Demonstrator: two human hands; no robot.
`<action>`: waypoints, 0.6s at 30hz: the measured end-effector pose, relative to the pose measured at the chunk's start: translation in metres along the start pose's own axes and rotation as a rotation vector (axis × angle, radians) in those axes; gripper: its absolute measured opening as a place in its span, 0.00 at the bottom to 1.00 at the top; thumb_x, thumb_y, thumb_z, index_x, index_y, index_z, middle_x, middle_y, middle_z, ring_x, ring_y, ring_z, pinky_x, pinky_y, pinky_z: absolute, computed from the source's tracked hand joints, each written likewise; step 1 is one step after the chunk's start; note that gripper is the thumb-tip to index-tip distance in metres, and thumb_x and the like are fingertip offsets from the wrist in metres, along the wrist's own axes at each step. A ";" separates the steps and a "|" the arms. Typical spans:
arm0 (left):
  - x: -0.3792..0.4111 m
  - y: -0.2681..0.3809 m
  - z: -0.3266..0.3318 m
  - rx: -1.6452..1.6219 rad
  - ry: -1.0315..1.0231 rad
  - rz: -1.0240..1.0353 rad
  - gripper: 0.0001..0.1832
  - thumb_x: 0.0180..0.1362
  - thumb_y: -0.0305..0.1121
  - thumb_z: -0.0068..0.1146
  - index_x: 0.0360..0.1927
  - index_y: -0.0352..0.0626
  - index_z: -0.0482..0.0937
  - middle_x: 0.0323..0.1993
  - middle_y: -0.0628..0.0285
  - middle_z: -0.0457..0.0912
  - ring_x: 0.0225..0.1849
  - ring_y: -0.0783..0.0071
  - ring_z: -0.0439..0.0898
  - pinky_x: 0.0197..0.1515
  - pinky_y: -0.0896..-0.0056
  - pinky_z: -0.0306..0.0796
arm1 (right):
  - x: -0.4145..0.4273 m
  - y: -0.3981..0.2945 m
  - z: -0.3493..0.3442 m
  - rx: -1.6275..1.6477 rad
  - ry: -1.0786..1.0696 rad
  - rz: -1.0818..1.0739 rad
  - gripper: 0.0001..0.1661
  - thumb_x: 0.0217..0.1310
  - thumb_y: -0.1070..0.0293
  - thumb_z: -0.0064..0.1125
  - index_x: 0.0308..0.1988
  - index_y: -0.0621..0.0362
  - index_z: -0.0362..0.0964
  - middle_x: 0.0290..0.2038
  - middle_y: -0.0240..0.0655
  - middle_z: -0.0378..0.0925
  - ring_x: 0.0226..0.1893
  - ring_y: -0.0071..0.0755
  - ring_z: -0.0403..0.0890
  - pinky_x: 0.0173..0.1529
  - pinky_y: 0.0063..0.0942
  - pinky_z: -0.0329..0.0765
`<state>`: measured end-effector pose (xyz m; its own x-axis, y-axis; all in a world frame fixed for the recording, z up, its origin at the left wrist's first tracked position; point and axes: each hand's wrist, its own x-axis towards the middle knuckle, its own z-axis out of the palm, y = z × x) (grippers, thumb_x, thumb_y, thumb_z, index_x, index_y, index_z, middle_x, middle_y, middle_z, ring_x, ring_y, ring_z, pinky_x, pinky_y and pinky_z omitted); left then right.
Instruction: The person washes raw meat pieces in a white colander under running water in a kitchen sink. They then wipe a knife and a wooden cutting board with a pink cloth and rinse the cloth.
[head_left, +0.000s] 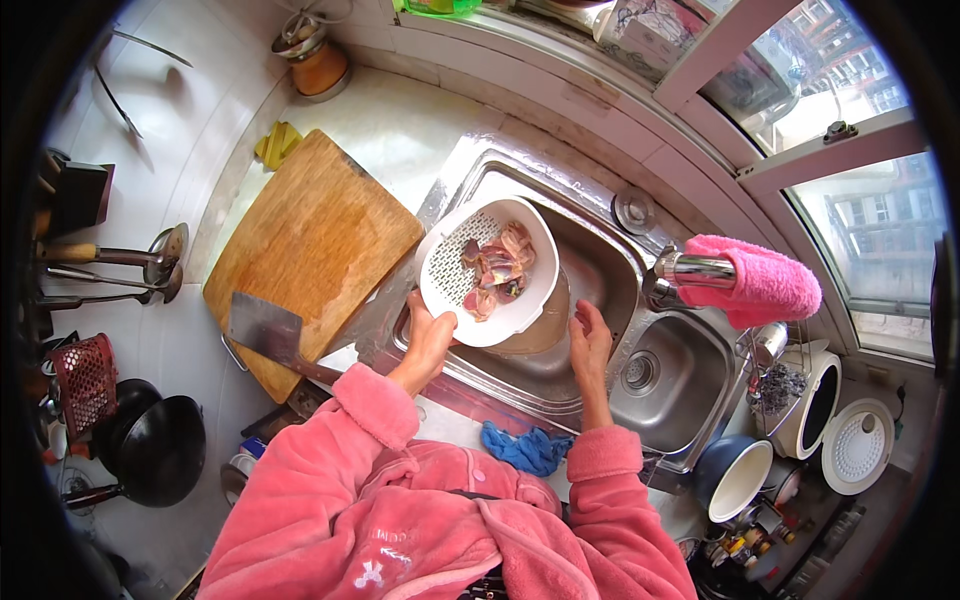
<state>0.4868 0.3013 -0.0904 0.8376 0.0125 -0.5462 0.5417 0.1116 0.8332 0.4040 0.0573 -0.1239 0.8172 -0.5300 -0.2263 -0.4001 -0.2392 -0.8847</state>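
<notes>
My left hand (429, 336) grips the near-left rim of a white plastic colander (452, 283), which is tilted over the large basin of a stainless steel sink (600, 274). Pieces of raw meat (497, 271), pinkish with some dark parts, lie on the colander's slotted bottom. My right hand (590, 336) hangs over the right part of the same basin, fingers slightly curled and apart, holding nothing. Cloudy water (529, 339) shows below the colander.
Left of the sink, a cleaver (266, 328) lies on a wooden cutting board (319, 232). A faucet with a pink towel (776, 281) juts in from the right, above a small basin (671, 375). A blue cloth (527, 448) lies at the front edge.
</notes>
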 end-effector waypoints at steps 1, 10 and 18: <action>0.000 0.000 -0.002 -0.005 0.000 0.005 0.30 0.42 0.15 0.44 0.53 0.31 0.57 0.47 0.54 0.70 0.47 0.67 0.73 0.50 0.70 0.70 | -0.004 -0.008 0.008 0.109 -0.014 -0.045 0.20 0.65 0.73 0.51 0.56 0.66 0.68 0.48 0.42 0.79 0.48 0.36 0.80 0.53 0.28 0.75; -0.014 -0.011 0.001 -0.129 -0.188 0.050 0.30 0.39 0.16 0.43 0.52 0.34 0.60 0.44 0.56 0.70 0.38 0.69 0.76 0.29 0.72 0.74 | 0.021 -0.081 0.075 -0.303 -0.171 -0.554 0.41 0.49 0.63 0.70 0.63 0.54 0.63 0.63 0.54 0.59 0.62 0.58 0.64 0.62 0.44 0.67; -0.026 -0.008 0.005 -0.219 -0.145 -0.138 0.24 0.39 0.17 0.43 0.46 0.33 0.68 0.36 0.58 0.74 0.33 0.67 0.79 0.25 0.64 0.80 | 0.031 -0.040 0.109 -0.286 -0.182 -0.314 0.12 0.59 0.64 0.61 0.36 0.60 0.71 0.45 0.52 0.74 0.48 0.54 0.74 0.47 0.44 0.71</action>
<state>0.4614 0.2956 -0.0823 0.7668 -0.1577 -0.6223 0.6364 0.3143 0.7045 0.4908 0.1389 -0.1400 0.9664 -0.2508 -0.0559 -0.1992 -0.5938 -0.7796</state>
